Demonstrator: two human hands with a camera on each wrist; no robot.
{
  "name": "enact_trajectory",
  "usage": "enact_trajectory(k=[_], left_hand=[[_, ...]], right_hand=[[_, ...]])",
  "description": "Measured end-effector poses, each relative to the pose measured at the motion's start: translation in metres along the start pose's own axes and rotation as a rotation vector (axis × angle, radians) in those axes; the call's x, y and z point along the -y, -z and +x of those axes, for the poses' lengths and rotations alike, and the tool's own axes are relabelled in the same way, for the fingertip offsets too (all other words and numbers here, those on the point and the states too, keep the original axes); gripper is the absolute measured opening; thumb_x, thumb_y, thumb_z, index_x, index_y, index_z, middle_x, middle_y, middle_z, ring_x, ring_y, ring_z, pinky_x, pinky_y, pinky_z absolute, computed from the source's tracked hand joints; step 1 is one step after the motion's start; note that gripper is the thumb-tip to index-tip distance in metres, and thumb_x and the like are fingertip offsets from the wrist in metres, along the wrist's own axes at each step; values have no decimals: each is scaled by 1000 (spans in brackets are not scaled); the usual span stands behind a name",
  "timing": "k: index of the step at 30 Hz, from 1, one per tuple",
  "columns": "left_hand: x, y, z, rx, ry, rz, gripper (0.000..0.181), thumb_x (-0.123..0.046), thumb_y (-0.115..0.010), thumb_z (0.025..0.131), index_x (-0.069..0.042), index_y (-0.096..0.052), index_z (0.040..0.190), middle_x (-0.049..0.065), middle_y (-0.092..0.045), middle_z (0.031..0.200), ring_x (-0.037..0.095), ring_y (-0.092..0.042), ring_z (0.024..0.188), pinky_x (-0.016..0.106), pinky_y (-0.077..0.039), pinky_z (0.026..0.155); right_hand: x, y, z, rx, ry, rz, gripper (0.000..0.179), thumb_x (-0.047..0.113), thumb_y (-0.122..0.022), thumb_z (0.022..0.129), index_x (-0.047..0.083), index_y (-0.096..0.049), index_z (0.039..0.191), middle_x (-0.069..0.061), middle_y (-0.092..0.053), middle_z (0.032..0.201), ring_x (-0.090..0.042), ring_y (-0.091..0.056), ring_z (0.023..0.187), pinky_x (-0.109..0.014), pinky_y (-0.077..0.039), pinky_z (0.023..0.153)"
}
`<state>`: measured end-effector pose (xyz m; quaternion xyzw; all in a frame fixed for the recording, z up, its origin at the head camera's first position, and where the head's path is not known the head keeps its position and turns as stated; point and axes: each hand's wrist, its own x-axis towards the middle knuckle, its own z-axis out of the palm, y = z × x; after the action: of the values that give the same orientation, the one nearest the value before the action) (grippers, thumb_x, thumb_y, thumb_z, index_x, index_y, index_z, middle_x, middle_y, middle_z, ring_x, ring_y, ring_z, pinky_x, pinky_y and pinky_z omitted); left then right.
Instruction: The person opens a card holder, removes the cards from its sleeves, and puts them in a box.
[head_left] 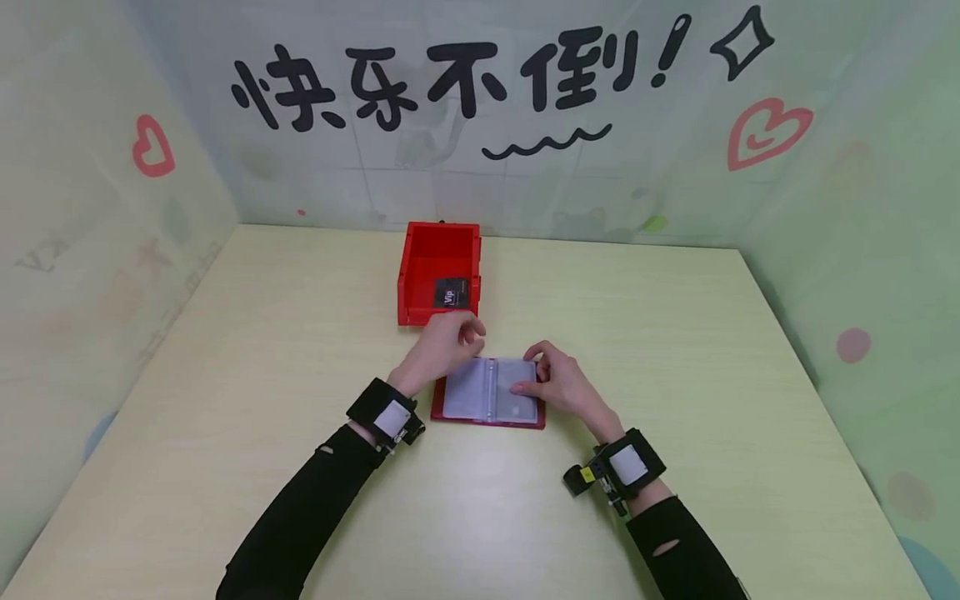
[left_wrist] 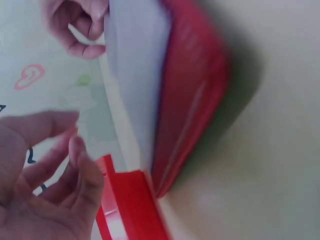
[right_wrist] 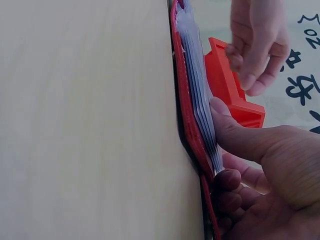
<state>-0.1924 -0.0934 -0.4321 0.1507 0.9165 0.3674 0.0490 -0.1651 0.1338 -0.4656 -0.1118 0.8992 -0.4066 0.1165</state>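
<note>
A small red card album [head_left: 487, 423] lies open on the table, its clear plastic sleeves [head_left: 465, 392] spread to both sides of the middle binding. My right hand [head_left: 561, 383] pinches the sleeves on the right side, thumb on top and fingers curled at the outer edge, as the right wrist view shows. Above the album's upper left part hovers my left hand [head_left: 450, 337], fingers loosely bent, with nothing visible between them. Just beyond it stands a red bin [head_left: 438, 250], in which a black card [head_left: 451, 293] marked "Vip" lies near the front wall.
The pale wooden table [head_left: 315, 333] meets a printed backdrop [head_left: 420, 192] behind the bin, with more printed walls left and right. Each wrist carries a strapped camera, such as the one [head_left: 581, 479] on the right.
</note>
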Motion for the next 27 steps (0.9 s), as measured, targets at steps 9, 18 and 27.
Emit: enact_trajectory(k=[9, 18, 27], left_hand=[[5, -15, -14, 276, 1, -21, 69, -30, -88, 76, -11, -57, 135, 4, -61, 96, 17, -56, 91, 26, -47, 75], [-4, -16, -13, 371, -19, 122, 92, -37, -89, 74, -12, -44, 150, 8, -58, 123, 21, -53, 112, 39, -50, 97], [-3, -19, -13, 349, -2, 109, 86, -35, -89, 73, -11, -48, 145, 8, -57, 121, 21, -53, 110, 37, -51, 95]], right_hand=[[1, 3, 2, 17, -1, -20, 47, 19, -82, 84, 4, -54, 119, -1, -45, 71, -15, -44, 65, -24, -34, 59], [4, 6, 6, 29, -19, -68, 49, 23, -84, 82, 6, -53, 116, -5, -51, 73, -17, -49, 66, -26, -40, 58], [10, 13, 14, 25, -24, -53, 29, 27, -76, 89, 3, -61, 93, -1, -46, 70, -15, -46, 66, -25, -35, 58]])
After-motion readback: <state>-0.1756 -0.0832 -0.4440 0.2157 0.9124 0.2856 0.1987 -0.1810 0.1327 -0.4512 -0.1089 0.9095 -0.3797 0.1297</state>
